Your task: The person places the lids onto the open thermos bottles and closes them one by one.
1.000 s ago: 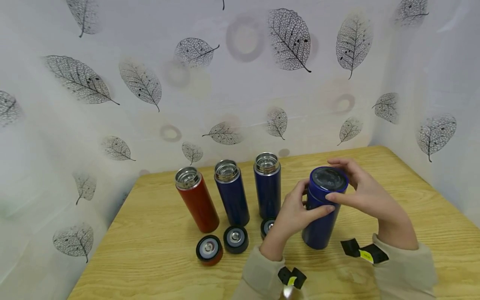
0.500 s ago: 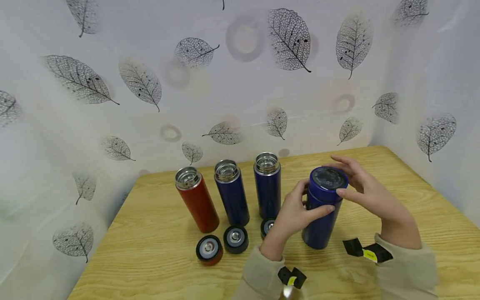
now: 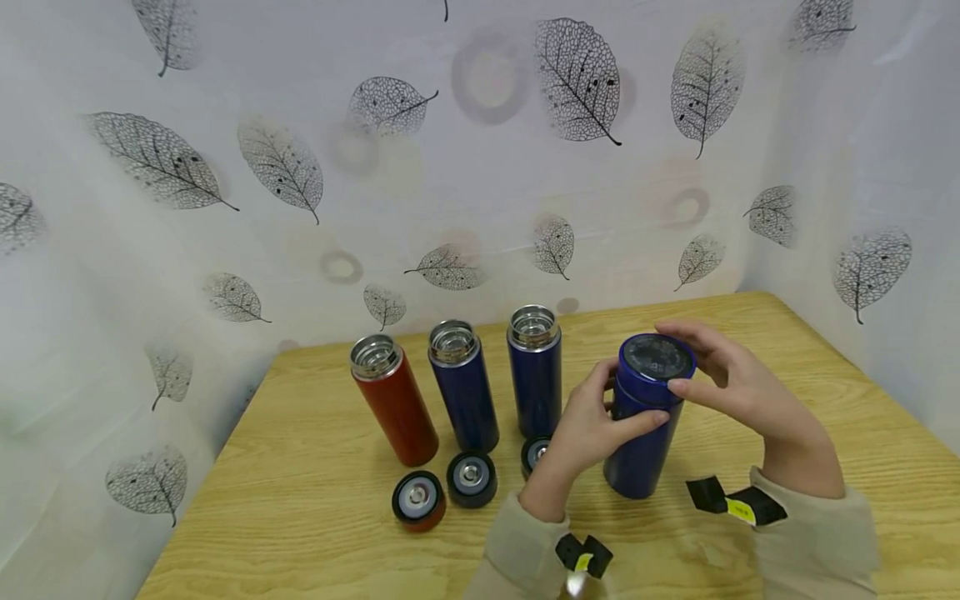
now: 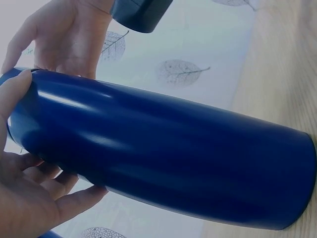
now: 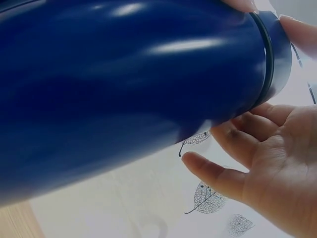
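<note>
A blue vacuum flask (image 3: 639, 454) stands upright on the table, its lid (image 3: 657, 358) seated on top with a dark seam below it. My left hand (image 3: 585, 425) grips the upper body, thumb across the near side and fingers round the left. My right hand (image 3: 738, 387) holds the lid, its thumb at the near rim and the other fingers behind. In the right wrist view the little finger (image 5: 208, 171) sticks out from the flask (image 5: 124, 84). The left wrist view shows the flask's body (image 4: 173, 148) with both hands at the lid end.
To the left stand an uncapped red flask (image 3: 397, 412) and two uncapped blue flasks, one in the middle (image 3: 465, 404) and one farther right (image 3: 537, 379). Before them lie a red lid (image 3: 418, 500), a dark lid (image 3: 472, 477) and another lid (image 3: 534, 454) partly behind my left hand.
My right hand drew slightly right, its fingers loosening off the lid, then came back onto the rim a little further round. My left hand and the flask stayed in place.
</note>
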Demonstrator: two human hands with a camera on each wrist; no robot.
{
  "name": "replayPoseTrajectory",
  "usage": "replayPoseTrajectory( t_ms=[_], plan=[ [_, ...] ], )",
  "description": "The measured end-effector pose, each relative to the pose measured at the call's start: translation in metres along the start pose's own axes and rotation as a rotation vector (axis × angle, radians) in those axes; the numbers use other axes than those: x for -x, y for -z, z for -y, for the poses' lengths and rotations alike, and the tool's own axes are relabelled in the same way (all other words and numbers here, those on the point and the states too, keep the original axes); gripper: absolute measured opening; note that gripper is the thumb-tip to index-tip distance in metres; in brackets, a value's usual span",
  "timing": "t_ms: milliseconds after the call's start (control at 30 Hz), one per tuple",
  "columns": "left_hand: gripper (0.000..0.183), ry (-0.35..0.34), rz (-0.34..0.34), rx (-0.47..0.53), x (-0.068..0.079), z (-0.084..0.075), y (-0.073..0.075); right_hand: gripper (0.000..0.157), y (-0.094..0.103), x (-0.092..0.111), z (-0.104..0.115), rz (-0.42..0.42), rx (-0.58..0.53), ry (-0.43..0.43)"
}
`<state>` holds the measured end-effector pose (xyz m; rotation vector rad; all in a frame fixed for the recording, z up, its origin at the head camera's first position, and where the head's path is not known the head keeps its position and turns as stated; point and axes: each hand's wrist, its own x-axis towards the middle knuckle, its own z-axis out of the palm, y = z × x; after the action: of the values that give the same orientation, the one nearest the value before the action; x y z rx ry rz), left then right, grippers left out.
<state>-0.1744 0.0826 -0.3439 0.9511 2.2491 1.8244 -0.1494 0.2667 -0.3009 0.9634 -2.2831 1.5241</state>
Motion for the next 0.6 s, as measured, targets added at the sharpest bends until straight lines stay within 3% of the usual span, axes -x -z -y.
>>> replayPoseTrajectory(
  t_ms=[600],
  plan=[
    [0.061, -0.003, 0.001, -0.007, -0.0006, 0.0043, -0.0008, 0.053, -0.0030, -0.0022, -0.0027, -0.057, 0.084, -0.105]
  ],
)
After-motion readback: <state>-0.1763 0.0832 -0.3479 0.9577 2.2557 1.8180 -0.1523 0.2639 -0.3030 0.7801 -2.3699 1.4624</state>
